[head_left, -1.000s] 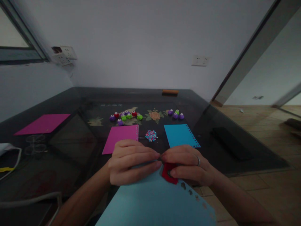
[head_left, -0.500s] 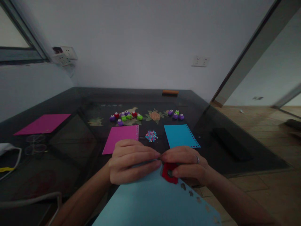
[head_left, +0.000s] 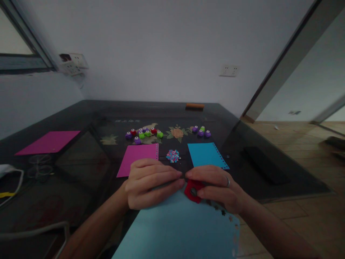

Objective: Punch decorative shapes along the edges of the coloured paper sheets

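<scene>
Pinching smooth pale-blue paper [head_left: 172, 226], pierced with tiny shapes along one edge, nearside of the grip with a nearly closed left hand [head_left: 151, 184]; clasping a rounded red punch [head_left: 192, 186] at its far end with the right hand [head_left: 217, 184]. Beyond, facing grainy confetti [head_left: 173, 155].

Dim grey light, soft detail.
The tabletop [head_left: 86, 165] reflects faintly; the floor [head_left: 288, 144] shines palely at three o'clock; edges stretch.
</scene>
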Motion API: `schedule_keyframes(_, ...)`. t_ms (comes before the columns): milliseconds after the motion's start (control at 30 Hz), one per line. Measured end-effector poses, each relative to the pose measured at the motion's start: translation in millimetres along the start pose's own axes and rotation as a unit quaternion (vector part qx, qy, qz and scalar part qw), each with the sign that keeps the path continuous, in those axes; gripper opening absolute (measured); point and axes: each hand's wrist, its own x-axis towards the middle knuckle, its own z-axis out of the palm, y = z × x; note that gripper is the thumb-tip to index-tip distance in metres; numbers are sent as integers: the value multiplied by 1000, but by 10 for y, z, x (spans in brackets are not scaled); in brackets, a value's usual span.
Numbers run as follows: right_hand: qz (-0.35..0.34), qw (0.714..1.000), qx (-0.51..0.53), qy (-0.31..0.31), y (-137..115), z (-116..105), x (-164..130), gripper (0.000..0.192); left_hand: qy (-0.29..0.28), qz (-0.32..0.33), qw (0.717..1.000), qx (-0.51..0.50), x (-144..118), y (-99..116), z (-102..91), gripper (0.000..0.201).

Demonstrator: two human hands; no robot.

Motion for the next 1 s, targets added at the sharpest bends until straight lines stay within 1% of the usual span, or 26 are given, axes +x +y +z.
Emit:
schedule_keyframes(167,-18,1000,-16,-14,4,-13,8,17,-11,-3,1000,10,-5,1,-13,15)
schedule_keyframes(433,-15,999,-30,-34,-16,-54,26,17,-8,-8,1000,10,-21,18,0,15)
schedule_keyframes(633,-9,999,-34,-34,-23,-67,34,16,-14,-6,1000,-7,-8,23,-8,13)
schedule_keyframes(833,3,999,-33,-41,-39,-84,47,20,-12,-1,1000,-14,-20,21,-5,14)
schedule_keyframes(1000,-4,1000,-4,-18,-2,-29,-16,18,-7,-14,1000,-4,-24,22,7,17)
